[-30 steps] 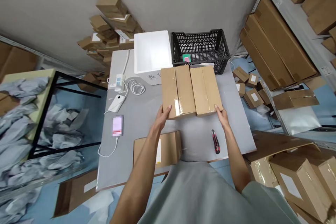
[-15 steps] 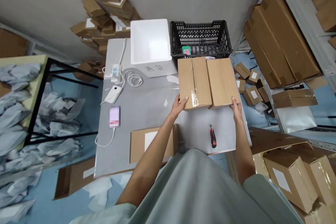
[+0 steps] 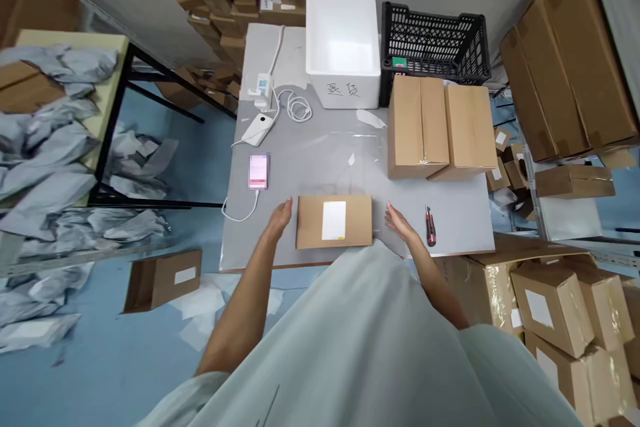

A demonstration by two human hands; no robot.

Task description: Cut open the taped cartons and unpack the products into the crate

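Note:
A flat cardboard box [image 3: 307, 221] with a white label lies at the front edge of the grey table. My left hand [image 3: 281, 215] is just left of it, fingers stretched out, not touching. On its other side my right hand [image 3: 397, 219] is open too, a small gap from the box. To the right of that hand lies a red and black utility knife [image 3: 431, 227]. Two taller cardboard boxes stand side by side behind it, a left one [image 3: 417, 123] and a right one [image 3: 470, 127].
A white foam box [image 3: 345, 90] and a black plastic crate [image 3: 435, 47] stand at the table's back. A phone [image 3: 259, 171], a white device [image 3: 257, 129] and cables lie at left. Shelves with grey parcels [image 3: 50, 147] stand left; stacked cartons [image 3: 550, 313] lie right.
Both hands have let go of the two taller boxes and moved left and nearer, to either side of the flat labelled box. The view has shifted.

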